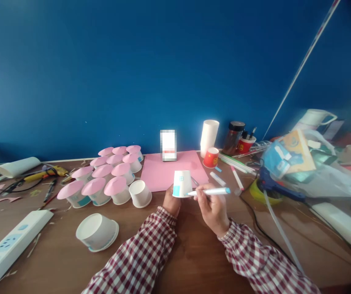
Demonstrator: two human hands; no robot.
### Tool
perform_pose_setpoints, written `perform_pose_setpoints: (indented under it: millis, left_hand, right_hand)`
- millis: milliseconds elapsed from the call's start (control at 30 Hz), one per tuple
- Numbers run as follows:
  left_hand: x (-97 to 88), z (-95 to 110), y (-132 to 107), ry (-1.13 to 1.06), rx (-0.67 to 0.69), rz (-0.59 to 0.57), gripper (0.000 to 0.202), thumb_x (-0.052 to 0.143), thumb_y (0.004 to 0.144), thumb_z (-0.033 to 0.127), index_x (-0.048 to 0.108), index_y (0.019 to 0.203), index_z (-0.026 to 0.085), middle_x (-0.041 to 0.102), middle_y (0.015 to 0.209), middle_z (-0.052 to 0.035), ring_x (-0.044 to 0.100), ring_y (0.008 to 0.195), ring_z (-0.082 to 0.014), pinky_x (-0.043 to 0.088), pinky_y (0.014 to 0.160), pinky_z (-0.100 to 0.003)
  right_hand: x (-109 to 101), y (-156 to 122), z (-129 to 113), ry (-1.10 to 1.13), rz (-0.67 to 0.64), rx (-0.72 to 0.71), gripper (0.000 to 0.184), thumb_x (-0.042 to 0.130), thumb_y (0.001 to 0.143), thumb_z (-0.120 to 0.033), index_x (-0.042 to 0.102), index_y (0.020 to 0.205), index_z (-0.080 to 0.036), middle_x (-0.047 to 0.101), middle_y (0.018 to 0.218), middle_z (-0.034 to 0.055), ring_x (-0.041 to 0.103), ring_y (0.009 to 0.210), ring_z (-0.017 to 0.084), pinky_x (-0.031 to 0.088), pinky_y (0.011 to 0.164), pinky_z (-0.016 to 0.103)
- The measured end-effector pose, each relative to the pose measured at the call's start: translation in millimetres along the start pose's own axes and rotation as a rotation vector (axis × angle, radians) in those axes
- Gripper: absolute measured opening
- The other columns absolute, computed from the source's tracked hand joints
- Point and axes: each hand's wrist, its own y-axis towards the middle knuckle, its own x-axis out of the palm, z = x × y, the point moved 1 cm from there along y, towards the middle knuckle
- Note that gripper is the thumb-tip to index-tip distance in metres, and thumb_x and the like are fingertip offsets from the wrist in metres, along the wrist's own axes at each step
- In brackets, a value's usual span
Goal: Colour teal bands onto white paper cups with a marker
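Observation:
My left hand [172, 202] holds an upside-down white paper cup [185, 182] from behind and inside, its fingers largely hidden by the cup. A blue window and a solid blue door patch are drawn on the cup's side. In my right hand [212, 207] is a white marker pen [212, 191] with a light blue end, its tip at the lower right of the cup. Whether the tip touches the cup I cannot tell. Left of my hands stands a plain white paper cup [140, 194], beside several cups topped with pink paper cones [117, 186].
A pink sheet [153, 173] lies behind my hands, with a blurred-out upright item [168, 145] on it. White cups [97, 232] and a power strip [12, 249] are at left. A red cup [211, 157], dark-lidded jar [234, 136], plastic bags [313, 171] and cables stand or lie at right.

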Motion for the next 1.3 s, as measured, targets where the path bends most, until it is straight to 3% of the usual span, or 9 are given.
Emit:
perform_pose_setpoints:
  millis: [400, 700, 933, 1300]
  left_hand:
    - [2.6, 4.6, -0.2, -0.034, -0.1, 0.029, 0.022, 0.076, 0.061, 0.027, 0.063, 0.07, 0.012, 0.063, 0.061, -0.002, 0.058, 0.054, -0.0141, 0.046, 0.051, -0.026]
    - [2.9, 6.9, 0.2, -0.06, -0.105, 0.039, 0.025, 0.077, 0.06, 0.03, 0.062, 0.068, 0.011, 0.06, 0.059, -0.0017, 0.056, 0.053, -0.0129, 0.045, 0.05, -0.026]
    - [2.2, 6.3, 0.0, -0.052, -0.14, 0.024, 0.032, 0.079, 0.059, 0.033, 0.065, 0.074, 0.009, 0.064, 0.064, -0.0056, 0.059, 0.056, -0.0149, 0.047, 0.051, -0.026]
    - [2.2, 7.5, -0.3, -0.107, -0.155, 0.017, 0.03, 0.08, 0.058, 0.029, 0.063, 0.073, 0.01, 0.062, 0.064, -0.0039, 0.058, 0.057, -0.0142, 0.047, 0.052, -0.025]
  right_hand:
    - [-1.4, 1.9, -1.5, -0.024, 0.045, 0.002, 0.01, 0.047, 0.091, -0.021, 0.056, 0.086, -0.019, 0.06, 0.068, 0.0014, 0.059, 0.059, 0.014, 0.048, 0.058, 0.026]
    - [-0.3, 0.8, 0.3, -0.021, 0.011, 0.003, 0.01, 0.047, 0.092, -0.021, 0.054, 0.086, -0.019, 0.059, 0.068, 0.0011, 0.059, 0.058, 0.014, 0.048, 0.057, 0.026]
    - [-1.3, 3.9, 1.1, -0.016, 0.074, 0.022, 0.012, 0.047, 0.092, -0.022, 0.055, 0.084, -0.019, 0.061, 0.067, 0.0014, 0.061, 0.061, 0.014, 0.049, 0.059, 0.026]
    - [-0.2, 3.7, 2.4, 0.009, 0.08, 0.056, 0.011, 0.047, 0.092, -0.023, 0.055, 0.087, -0.018, 0.062, 0.07, 0.0024, 0.064, 0.062, 0.014, 0.051, 0.059, 0.026]
